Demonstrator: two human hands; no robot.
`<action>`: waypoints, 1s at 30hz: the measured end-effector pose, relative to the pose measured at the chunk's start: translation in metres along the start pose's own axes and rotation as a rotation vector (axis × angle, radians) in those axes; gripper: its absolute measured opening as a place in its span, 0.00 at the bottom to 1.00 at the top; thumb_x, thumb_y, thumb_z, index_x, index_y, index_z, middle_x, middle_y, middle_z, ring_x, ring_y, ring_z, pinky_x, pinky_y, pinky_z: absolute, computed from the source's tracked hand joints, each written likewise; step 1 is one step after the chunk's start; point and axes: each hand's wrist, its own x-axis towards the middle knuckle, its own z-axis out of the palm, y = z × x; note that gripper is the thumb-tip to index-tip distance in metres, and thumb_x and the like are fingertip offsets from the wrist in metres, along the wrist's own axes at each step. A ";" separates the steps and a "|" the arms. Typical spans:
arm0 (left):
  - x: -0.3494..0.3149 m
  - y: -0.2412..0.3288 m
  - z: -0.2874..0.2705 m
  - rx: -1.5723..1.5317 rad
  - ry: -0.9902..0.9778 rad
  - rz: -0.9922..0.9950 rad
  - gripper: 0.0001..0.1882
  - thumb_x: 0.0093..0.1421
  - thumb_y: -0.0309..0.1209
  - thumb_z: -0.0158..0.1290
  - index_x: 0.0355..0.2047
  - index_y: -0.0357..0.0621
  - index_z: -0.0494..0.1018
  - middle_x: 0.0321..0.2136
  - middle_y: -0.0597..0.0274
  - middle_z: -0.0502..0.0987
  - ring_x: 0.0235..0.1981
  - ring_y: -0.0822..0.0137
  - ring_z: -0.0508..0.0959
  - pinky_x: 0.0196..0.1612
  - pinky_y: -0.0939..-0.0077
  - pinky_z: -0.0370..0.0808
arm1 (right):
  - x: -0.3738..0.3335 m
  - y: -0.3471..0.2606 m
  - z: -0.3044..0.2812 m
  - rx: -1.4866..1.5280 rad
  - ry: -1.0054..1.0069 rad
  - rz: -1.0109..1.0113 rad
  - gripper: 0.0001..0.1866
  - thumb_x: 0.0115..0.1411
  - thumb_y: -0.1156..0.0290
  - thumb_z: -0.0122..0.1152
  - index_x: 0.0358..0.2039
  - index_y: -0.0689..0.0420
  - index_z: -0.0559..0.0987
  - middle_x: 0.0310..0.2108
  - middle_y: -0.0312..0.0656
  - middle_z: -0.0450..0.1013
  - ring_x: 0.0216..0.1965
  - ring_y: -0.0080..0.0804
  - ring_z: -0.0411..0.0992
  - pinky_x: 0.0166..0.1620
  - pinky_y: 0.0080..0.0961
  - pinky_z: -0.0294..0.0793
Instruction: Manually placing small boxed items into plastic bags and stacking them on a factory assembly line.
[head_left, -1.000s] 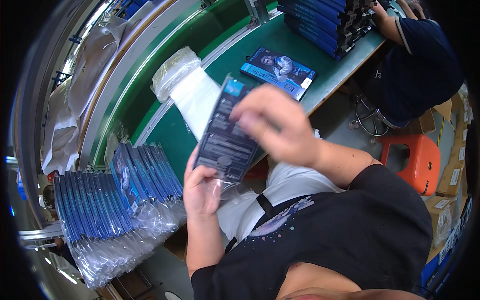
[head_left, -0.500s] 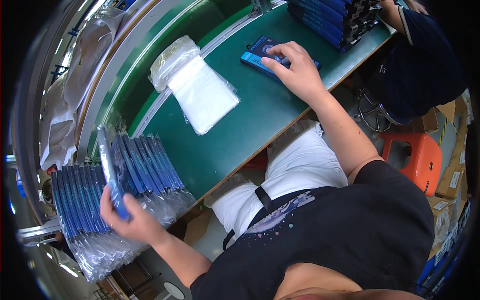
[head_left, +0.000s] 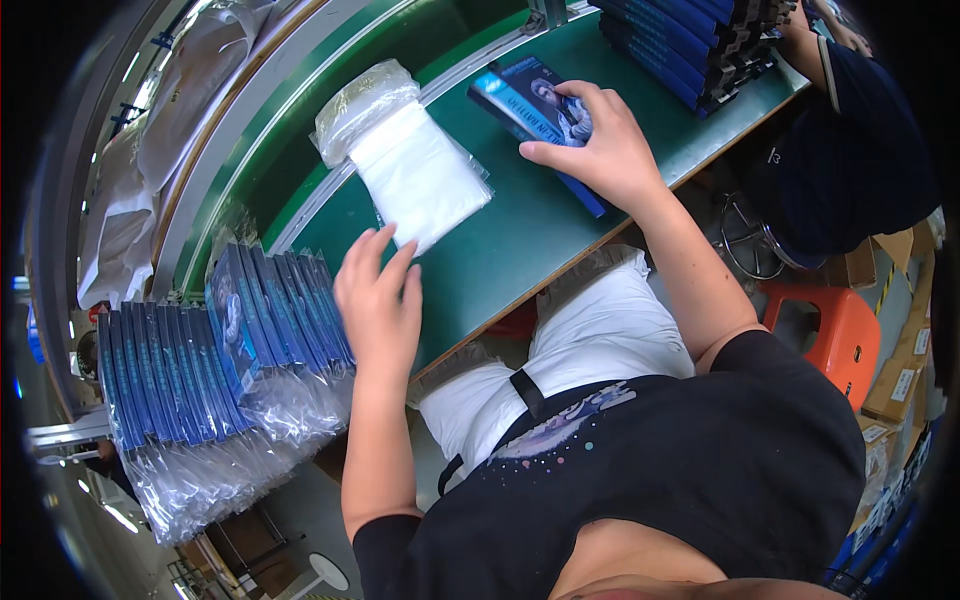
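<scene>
While my right hand (head_left: pixel 600 150) lies flat, fingers spread wide, on the flat dark-blue printed box (head_left: pixel 535 110) at the far side of the green work mat (head_left: pixel 520 250), my left hand (head_left: pixel 378 300) hovers with its fingers loosely open and holding nothing, its tips just beside the near edge of the stack of clear-white plastic sleeves (head_left: pixel 420 180); the box is pinned under my palm and fingers rather than gripped, lying unwrapped on the mat, well apart from the sleeves. Judging by how things lie, I would say a good share of the work is done — two rows of the same blue boxes, each in its clear plastic bag (head_left: pixel 270 320), stand on edge at my left, one row close beside my left hand and another further out (head_left: pixel 160 380), the loose bag ends trailing over the table edge; the box under my right hand has no bag on it that I can see, so it looks like the piece in hand. What seems left is plenty: a tall pile of dark-blue boxes (head_left: pixel 680 40) stands at the far right corner of the mat, apparently bare, though I cannot tell for certain at this angle; the sleeve stack looks thick — no sleeve is lifted from it. Another person in a dark top (head_left: pixel 860 150) sits beyond that pile, beside an orange plastic stool (head_left: pixel 830 330).
</scene>
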 end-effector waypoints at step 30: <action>0.023 -0.044 0.022 -0.968 -0.096 -0.774 0.08 0.57 0.23 0.55 0.38 0.34 0.78 0.28 0.61 0.78 0.27 0.76 0.77 0.33 0.84 0.74 | -0.016 -0.020 0.049 1.273 -1.115 0.514 0.34 0.52 0.78 0.61 0.58 0.74 0.61 0.45 0.52 0.74 0.39 0.30 0.77 0.42 0.23 0.79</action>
